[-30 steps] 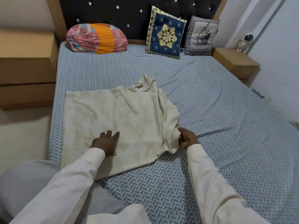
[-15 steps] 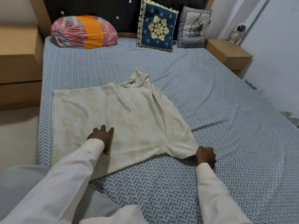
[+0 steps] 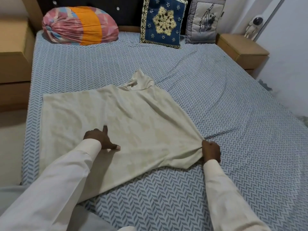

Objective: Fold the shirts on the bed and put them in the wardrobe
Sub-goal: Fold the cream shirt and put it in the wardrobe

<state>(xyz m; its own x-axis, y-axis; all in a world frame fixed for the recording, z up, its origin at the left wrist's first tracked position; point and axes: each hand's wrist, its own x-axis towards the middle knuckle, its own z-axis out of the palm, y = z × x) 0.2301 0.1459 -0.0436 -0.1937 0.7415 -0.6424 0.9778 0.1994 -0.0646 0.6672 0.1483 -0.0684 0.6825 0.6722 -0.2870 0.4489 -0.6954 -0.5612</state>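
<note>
- Lying flat in the middle of the bed (image 3: 216, 114): cream shirt (image 3: 141, 127), collar toward the bed's head.
- left hand (image 3: 100, 139) presses on it, index and thumb stretched out, gripping nothing.
- right hand (image 3: 211, 151) fingers (image 3: 210, 145) clenched on the sleeve, taut toward the bed's right edge.
- pink-orange bolster (image 3: 80, 25), blue cushion (image 3: 162, 22), grey cushion (image 3: 205, 20) at the bed's head.

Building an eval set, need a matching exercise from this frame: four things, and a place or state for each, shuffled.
Things:
1. left hand
2. right hand
3. blue cushion
4. astronaut figure

Places or states:
A. stands on the bedside cabinet
B. grips the sleeve of the shirt
C. rests on the shirt's body
D. leans against the headboard

Pairs: 1-C, 2-B, 3-D, 4-A
</note>
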